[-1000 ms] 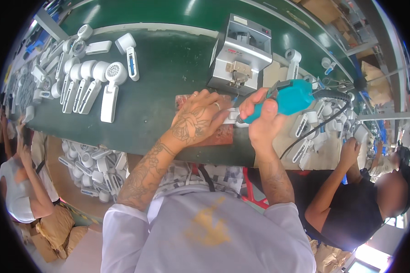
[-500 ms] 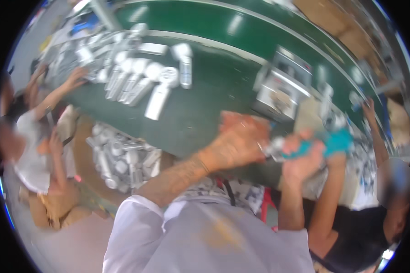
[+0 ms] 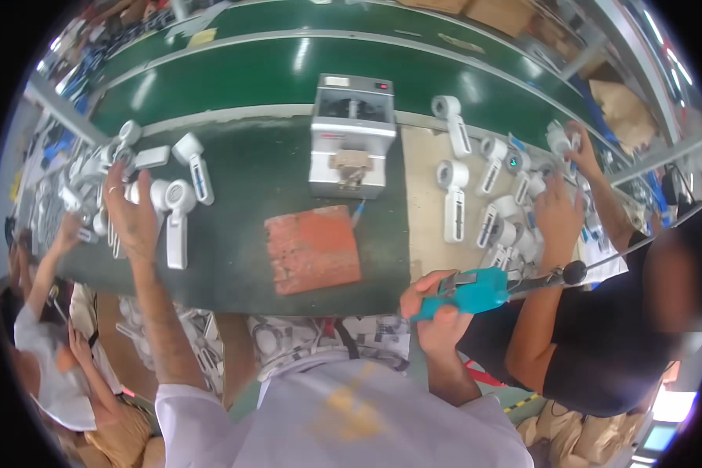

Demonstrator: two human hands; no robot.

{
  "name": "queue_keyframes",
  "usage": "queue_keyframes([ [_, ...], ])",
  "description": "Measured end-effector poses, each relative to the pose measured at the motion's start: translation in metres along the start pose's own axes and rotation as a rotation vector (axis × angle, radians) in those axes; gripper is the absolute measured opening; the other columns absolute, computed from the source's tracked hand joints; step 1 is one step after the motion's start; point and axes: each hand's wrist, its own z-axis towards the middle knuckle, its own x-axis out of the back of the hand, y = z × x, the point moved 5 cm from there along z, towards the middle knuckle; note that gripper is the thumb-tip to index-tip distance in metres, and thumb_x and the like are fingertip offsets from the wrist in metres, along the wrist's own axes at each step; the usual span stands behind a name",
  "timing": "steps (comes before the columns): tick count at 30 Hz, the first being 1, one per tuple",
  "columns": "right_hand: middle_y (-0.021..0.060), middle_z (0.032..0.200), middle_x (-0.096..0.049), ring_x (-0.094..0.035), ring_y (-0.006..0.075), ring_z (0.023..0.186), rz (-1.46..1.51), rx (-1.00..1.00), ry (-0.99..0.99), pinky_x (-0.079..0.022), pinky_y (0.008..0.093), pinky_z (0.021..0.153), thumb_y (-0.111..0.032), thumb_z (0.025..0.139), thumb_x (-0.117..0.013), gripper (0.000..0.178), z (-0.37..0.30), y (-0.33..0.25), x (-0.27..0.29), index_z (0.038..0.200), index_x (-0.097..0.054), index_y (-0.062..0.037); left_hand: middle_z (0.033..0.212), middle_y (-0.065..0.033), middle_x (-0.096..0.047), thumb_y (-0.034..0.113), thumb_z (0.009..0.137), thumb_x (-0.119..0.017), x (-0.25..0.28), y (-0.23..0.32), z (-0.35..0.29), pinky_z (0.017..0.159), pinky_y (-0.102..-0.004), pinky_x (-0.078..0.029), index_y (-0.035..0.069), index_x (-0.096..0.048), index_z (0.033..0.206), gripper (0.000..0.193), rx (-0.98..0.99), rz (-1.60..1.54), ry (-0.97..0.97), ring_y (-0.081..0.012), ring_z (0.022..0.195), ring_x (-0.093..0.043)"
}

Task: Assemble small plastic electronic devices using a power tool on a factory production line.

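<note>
My left hand (image 3: 135, 217) reaches over a row of white handheld fans on the left, fingers spread; whether it touches one of them I cannot tell. Just right of it a white handheld fan (image 3: 177, 226) lies with its round head away from me. My right hand (image 3: 438, 326) is wrapped round a teal electric screwdriver (image 3: 482, 290) at the table's front edge. A dark cable runs from the tool up to the right. Between my hands a worn red pad (image 3: 313, 251) lies bare on the green table.
A grey-silver machine (image 3: 352, 140) stands behind the pad. Right of it, several white fans lie on a beige board (image 3: 425, 234), where a co-worker's hands (image 3: 560, 218) are busy. Another person works at far left. An open cardboard box (image 3: 238, 351) of white parts sits below the table edge.
My left hand has left the red pad and moved left to the fans. My right hand still holds the screwdriver, now apart from the white part near its end. The view has turned right.
</note>
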Motion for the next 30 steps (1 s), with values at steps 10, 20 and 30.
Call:
queue_keyframes([
  [10, 0.0076, 0.076, -0.060, -0.061, 0.0163, 0.065, -0.116, 0.036, 0.077, -0.049, 0.0295, 0.058, -0.062, 0.080, -0.075, 0.077, -0.016, -0.024, 0.036, 0.108, -0.058, 0.0071, 0.091, -0.0163, -0.070, 0.056, 0.090, -0.060, -0.183, 0.402, -0.148, 0.076, -0.0475, -0.053, 0.005, -0.068, 0.093, 0.052, -0.400, -0.413, -1.099, -0.0338, 0.087, -0.070],
  [20, 0.0074, 0.068, -0.059, -0.060, 0.0167, 0.061, -0.308, 0.035, 0.159, -0.044, 0.0275, 0.053, -0.072, 0.080, -0.068, 0.081, -0.022, -0.020, 0.045, 0.104, -0.058, 0.0051, 0.098, -0.0126, -0.061, 0.023, 0.084, -0.071, -0.138, 0.340, -0.150, 0.079, -0.0443, -0.052, 0.003, -0.062, 0.099, 0.027, -0.424, -0.723, -0.624, -0.0335, 0.092, -0.062],
  [30, 0.0066, 0.071, -0.057, -0.057, 0.0172, 0.062, -0.002, 0.086, -0.101, -0.045, 0.0293, 0.055, -0.067, 0.084, -0.068, 0.077, 0.043, -0.010, -0.024, 0.108, -0.056, 0.0049, 0.101, -0.0118, -0.065, 0.014, 0.081, -0.077, -0.065, 0.223, -0.144, 0.087, -0.0426, -0.051, 0.003, -0.068, 0.107, 0.030, -0.383, -0.706, -0.685, -0.0332, 0.100, -0.063],
])
